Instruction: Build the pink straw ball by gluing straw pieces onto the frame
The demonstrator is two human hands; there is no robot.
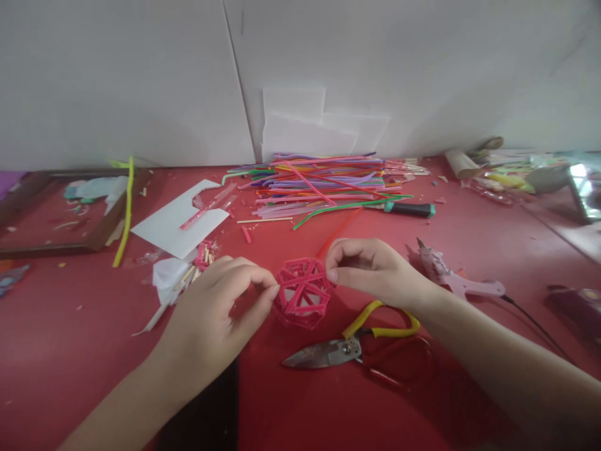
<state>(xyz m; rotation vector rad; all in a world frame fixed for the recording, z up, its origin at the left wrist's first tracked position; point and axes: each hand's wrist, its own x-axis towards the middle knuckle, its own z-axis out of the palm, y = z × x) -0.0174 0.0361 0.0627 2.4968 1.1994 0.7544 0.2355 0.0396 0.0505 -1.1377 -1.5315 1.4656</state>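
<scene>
A small pink cage-like ball made of straw pieces is held between both hands just above the red table. My left hand pinches its left side with thumb and fingers closed. My right hand pinches its upper right side, and a red straw runs up and away from those fingers. Scissors with a yellow and a red handle lie shut on the table just below my right wrist.
A heap of coloured straws lies at the back centre with a green-handled tool. A pink glue gun lies right. White paper, cut straw bits, a yellow-green straw and a brown frame are left.
</scene>
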